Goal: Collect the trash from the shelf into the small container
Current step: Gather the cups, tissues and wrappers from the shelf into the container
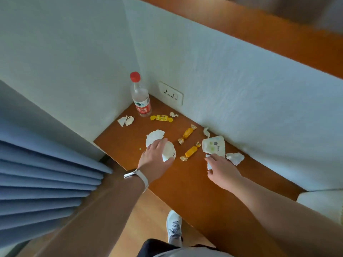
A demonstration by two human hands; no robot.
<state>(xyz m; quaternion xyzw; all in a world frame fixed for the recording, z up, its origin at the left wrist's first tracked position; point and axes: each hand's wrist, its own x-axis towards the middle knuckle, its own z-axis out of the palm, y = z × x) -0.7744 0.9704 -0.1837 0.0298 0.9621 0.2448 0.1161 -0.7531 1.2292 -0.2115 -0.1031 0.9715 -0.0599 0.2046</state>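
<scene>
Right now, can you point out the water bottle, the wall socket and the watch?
Water bottle (143, 106): head view, red label.
Wall socket (171, 93): head view, middle of the plate.
Watch (130, 173): head view, its case on the left wrist.

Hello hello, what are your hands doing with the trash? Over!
Left hand gripping white cup. Right hand pinching white scrap. Candy wrappers and tissues not yet collected from shelf. Nothing blocking.

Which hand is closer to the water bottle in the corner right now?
Left. The left hand sits on the white cup, straight in front of the water bottle; the right hand lies farther off, to its right, by the tissue pack.
</scene>
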